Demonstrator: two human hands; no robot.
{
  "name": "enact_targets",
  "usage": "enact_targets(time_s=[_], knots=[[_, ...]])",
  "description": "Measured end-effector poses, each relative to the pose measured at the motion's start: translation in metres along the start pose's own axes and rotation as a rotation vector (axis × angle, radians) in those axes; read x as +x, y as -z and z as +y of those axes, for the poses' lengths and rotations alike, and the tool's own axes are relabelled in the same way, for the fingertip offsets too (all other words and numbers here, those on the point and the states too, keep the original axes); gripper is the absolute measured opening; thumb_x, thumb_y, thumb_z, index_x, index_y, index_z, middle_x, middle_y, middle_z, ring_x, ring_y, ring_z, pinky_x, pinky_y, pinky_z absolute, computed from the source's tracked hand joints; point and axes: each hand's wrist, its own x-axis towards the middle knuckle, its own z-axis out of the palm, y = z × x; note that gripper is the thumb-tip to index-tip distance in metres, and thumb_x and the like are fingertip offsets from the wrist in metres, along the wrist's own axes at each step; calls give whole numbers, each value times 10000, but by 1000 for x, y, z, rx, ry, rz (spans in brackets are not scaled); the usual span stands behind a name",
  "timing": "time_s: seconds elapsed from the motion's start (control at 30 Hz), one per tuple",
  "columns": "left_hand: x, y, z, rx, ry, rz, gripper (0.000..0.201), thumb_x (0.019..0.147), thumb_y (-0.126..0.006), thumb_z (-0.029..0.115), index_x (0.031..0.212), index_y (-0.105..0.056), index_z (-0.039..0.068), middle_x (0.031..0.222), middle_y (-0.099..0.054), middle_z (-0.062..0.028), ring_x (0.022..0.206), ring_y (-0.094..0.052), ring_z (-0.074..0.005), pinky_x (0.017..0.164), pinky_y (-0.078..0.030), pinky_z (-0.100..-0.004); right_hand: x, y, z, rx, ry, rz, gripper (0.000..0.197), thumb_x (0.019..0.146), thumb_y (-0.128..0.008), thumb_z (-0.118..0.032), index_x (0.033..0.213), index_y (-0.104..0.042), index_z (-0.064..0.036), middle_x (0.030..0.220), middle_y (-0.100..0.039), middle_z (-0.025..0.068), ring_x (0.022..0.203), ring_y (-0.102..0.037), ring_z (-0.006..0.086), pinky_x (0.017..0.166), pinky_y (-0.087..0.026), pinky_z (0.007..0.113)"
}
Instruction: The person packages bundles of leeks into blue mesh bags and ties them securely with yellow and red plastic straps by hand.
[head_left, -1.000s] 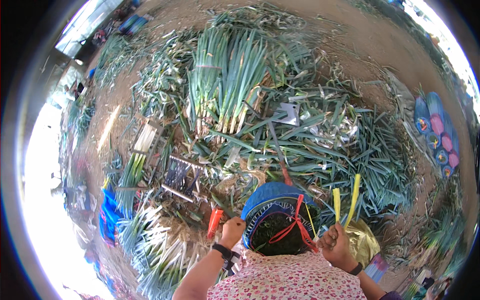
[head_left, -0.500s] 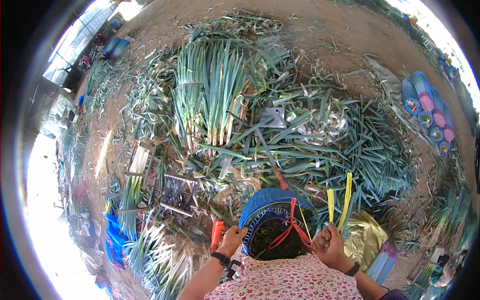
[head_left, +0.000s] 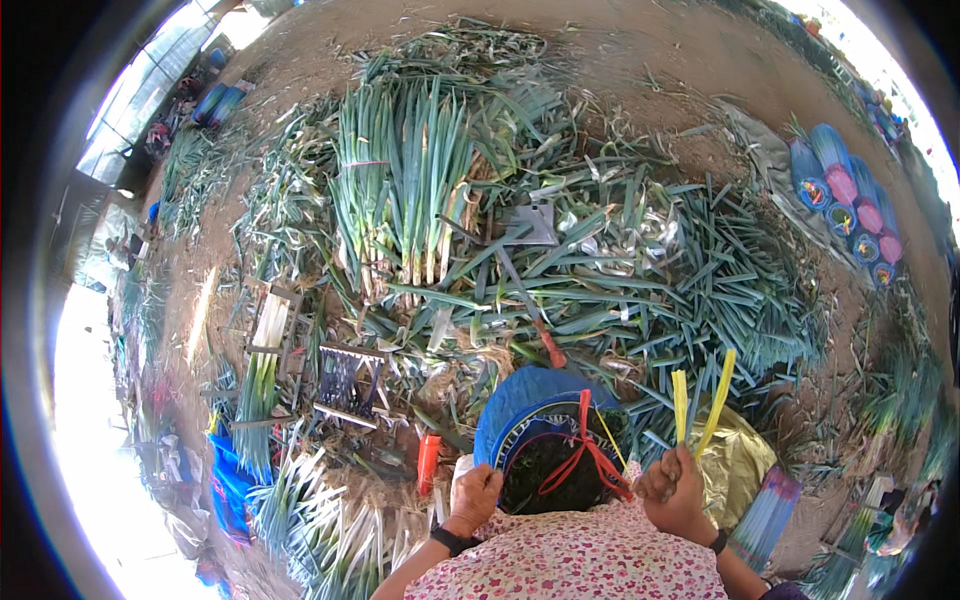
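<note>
In front of my body is a blue bag point(head_left: 480, 420) with a wide round mouth, dark green leaves in it and a red ribbon point(head_left: 584, 440) tied in a bow across the opening. My right hand point(head_left: 672, 490), at the bag's right, is closed on a yellow strap point(head_left: 680, 405) whose two ends stick up above the fingers. At the bag's left edge, my left hand point(head_left: 476, 496) is closed with its fingers curled; what lies inside them is hidden. Just left of that hand an orange-red tube point(head_left: 428, 464) stands among the roots.
Long leeks point(head_left: 405, 180) lie in bundles ahead, amid cut leaves point(head_left: 740, 280). A knife point(head_left: 525, 295) and a grey flat device point(head_left: 532, 224) rest on them. Folding stools point(head_left: 350, 385) stand left; gold foil point(head_left: 738, 465) and bagged bundles point(head_left: 850, 190) are at right.
My right hand has shifted slightly right and down with the yellow strap. My left hand has slid a little down along the bag's edge. The view has moved slightly.
</note>
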Motion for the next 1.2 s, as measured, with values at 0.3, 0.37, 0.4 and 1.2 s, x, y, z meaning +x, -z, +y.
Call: enact_targets(time_s=[0.3,0.37,0.4,1.2], knots=[[69,32,19,241,-221,-277,177,750,-602,220,774,-534,58,788,-567,-128,778,-557,-309,677,-447,-401,18,-19,-5,-19,31,-71,382,902,-394,-372,596,-339,-151,452,-249,-26,398,-249,111,495,-299,285],[85,23,66,65,-674,-155,213,712,-655,182,830,-534,52,863,-556,-114,841,-542,-283,710,-436,-383,19,-32,-8,-36,51,-52,372,904,-398,-354,602,-339,-145,464,-257,-26,401,-260,108,494,-312,289],[92,13,93,0,-828,-235,242,710,-660,184,877,-537,60,909,-550,-111,882,-529,-278,723,-429,-376,22,-39,-8,-24,75,-22,372,904,-398,-354,602,-339,-145,464,-257,-26,401,-260,108,494,-312,289],[191,-7,152,-661,29,-1198,318,914,-413,266,642,-353,114,587,-342,8,564,-371,-120,541,-320,-248,71,-11,286,-374,400,878,226,775,-587,-110,976,-569,-9,874,-620,98,798,-570,170,716,-446,292]])
